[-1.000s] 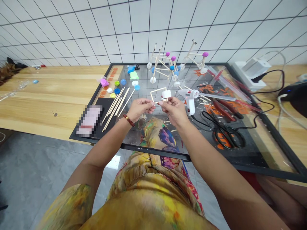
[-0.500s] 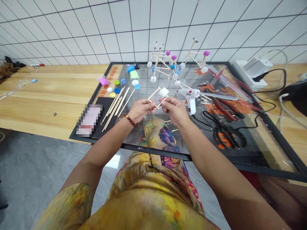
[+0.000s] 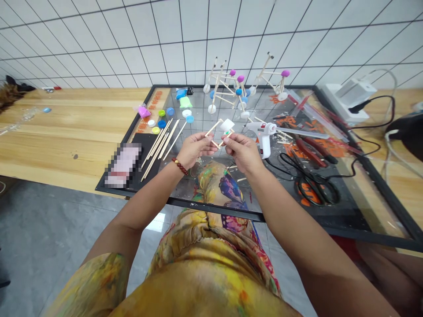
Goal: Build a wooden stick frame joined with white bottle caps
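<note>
The small stick frame (image 3: 214, 128) has just turned in the hands. Its square face, open toward the head camera a second ago, now tips over, so the frame shows nearly edge-on. The white cap (image 3: 227, 125) rides at its upper right end and now sits higher, showing its flat top, and a small green speck shows just below it. Whether the cap is fixed to the sticks, I cannot tell.

The frame's long axis runs from about 8 o'clock up to 2 o'clock, with the cap end pointing toward 2 o'clock. A second stick angles down toward 4 o'clock.

The frame is held in the air between the hands, over the middle of the glass tray (image 3: 211, 207). The left hand (image 3: 197, 150), with a bead bracelet (image 3: 179, 166) at its wrist, is pinched almost closed on the frame's lower left sticks. The right hand (image 3: 241, 154) is pinched just as tightly on the lower sticks below the cap.

A glue gun (image 3: 262, 134) lies at 3 o'clock from the frame, loose sticks (image 3: 158, 147) at 9 o'clock, finished stick models (image 3: 228, 83) at 12 o'clock and scissors (image 3: 313, 189) at 4 o'clock.
</note>
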Action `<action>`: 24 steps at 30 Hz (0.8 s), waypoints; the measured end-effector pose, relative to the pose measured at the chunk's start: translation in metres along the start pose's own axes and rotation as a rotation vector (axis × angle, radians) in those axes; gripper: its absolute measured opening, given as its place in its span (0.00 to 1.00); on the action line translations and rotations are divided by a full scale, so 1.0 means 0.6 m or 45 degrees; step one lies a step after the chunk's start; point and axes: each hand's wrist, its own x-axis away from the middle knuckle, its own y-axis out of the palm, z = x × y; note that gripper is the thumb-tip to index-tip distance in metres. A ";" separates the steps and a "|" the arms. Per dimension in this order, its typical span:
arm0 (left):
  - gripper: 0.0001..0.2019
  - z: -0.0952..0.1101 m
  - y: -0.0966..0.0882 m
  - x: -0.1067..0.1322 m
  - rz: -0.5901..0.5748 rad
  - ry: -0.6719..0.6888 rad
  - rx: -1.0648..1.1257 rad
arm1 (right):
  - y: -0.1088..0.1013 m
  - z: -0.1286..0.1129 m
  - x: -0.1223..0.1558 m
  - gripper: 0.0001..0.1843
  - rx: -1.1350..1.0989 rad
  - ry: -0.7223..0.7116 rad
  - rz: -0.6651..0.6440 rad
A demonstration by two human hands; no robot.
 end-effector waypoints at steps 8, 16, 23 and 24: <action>0.05 -0.002 0.001 -0.001 -0.011 -0.021 -0.003 | 0.003 -0.005 0.003 0.19 -0.025 -0.013 -0.023; 0.05 0.001 -0.006 -0.002 -0.087 -0.041 -0.098 | 0.003 -0.008 0.003 0.17 -0.001 0.008 -0.015; 0.06 0.002 -0.008 -0.004 -0.070 -0.018 -0.166 | 0.000 -0.003 0.000 0.18 -0.048 -0.035 0.021; 0.07 0.003 -0.008 -0.004 -0.075 -0.023 -0.162 | 0.000 -0.002 0.000 0.19 -0.051 -0.042 0.025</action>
